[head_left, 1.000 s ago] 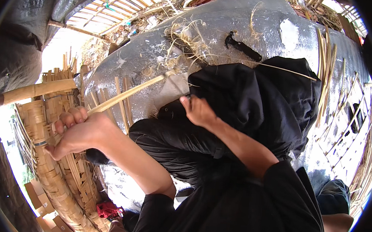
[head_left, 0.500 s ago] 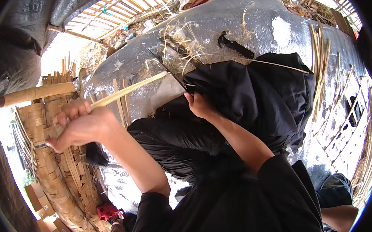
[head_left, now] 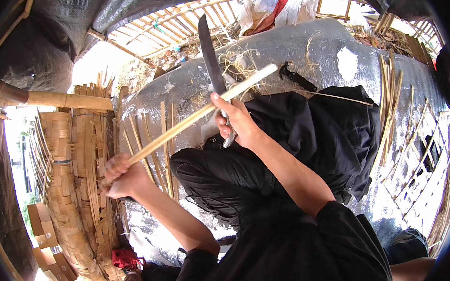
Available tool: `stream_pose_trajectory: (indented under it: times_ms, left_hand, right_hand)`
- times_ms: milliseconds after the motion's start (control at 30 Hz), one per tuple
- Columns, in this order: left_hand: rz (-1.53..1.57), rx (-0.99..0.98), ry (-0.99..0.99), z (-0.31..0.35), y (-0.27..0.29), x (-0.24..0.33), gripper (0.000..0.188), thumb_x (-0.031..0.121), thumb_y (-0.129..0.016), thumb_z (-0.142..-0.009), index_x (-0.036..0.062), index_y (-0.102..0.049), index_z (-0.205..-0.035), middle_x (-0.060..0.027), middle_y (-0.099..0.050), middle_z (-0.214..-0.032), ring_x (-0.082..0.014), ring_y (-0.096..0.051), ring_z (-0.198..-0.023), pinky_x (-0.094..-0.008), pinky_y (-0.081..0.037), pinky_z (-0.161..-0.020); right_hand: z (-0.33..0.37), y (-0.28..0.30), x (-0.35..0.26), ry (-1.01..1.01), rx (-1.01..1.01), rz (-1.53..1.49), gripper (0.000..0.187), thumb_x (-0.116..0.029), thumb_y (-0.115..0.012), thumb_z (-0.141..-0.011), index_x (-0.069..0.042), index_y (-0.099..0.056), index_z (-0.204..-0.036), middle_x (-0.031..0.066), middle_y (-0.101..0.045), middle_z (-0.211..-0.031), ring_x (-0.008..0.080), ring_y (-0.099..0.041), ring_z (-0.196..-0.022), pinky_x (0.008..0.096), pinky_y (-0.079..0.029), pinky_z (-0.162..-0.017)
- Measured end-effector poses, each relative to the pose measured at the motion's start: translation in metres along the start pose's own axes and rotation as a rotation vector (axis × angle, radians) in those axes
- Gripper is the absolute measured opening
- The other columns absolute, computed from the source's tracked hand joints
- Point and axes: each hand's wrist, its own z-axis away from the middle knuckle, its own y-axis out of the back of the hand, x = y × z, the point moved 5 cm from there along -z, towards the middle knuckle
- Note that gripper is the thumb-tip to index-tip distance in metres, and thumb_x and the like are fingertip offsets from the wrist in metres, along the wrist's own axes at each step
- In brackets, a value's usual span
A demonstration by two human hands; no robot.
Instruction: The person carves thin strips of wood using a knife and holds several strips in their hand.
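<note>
a pale bamboo strip [head_left: 179,128] slants across the middle of the scene from near left to far right, above a silvery sheet [head_left: 328,43]. the left hand [head_left: 128,178] has its fingers clamped around the strip's near end. the right hand [head_left: 239,119] has its fingers wrapped around the handle of a machete [head_left: 209,50], whose dark blade points far and slightly left; the strip crosses it by the thumb, though whether they touch cannot be told. beyond, curled shavings [head_left: 245,58] and a black hook-ended tool [head_left: 298,79] lie on the sheet. black cloth [head_left: 315,120] spreads right of the hands, with a bundle of bamboo strips [head_left: 388,107] farther right. woven bamboo mats [head_left: 60,139] stand at left.
</note>
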Motion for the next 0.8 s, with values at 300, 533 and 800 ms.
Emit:
stream_pose_trajectory:
  times_ms: [300,533,800]
  left_hand:
    - [-0.71,0.46,0.156,0.029,0.059,-0.065,0.037,0.038,-0.051,-0.1,0.004,-0.057,-0.113,-0.0114,-0.059,-0.097,-0.0249,-0.057,-0.092,-0.0443,-0.043,-0.092]
    - [-0.85,-0.803,0.085,0.059,-0.163,-0.15,0.042,0.018,-0.067,-0.095,0.0032,-0.056,-0.133,-0.0137,-0.057,-0.131,-0.0255,-0.058,-0.118,-0.0399,-0.047,-0.099]
    - [-1.117,-1.174,0.161,0.088,-0.242,-0.198,0.03,0.024,-0.057,-0.105,-0.0038,-0.068,-0.105,-0.0101,-0.071,-0.075,-0.0146,-0.068,-0.066,-0.0294,-0.053,-0.064]
  right_hand:
    - [-0.001,-0.009,-0.113,0.314,0.055,-0.004,0.023,-0.025,-0.07,-0.093,-0.007,-0.056,-0.089,-0.0023,-0.046,-0.063,0.0084,-0.043,-0.045,0.028,-0.038,-0.044]
    - [-0.014,0.004,-0.128,0.462,0.126,0.714,0.038,-0.028,-0.073,-0.091,0.007,-0.06,-0.084,0.0097,-0.058,-0.059,0.0154,-0.055,-0.046,0.0364,-0.045,-0.044]
    - [-0.007,-0.018,-0.131,0.669,0.02,1.38,0.068,-0.057,-0.075,-0.084,0.007,-0.066,-0.105,0.0241,-0.067,-0.077,0.0395,-0.07,-0.08,0.047,-0.054,-0.075]
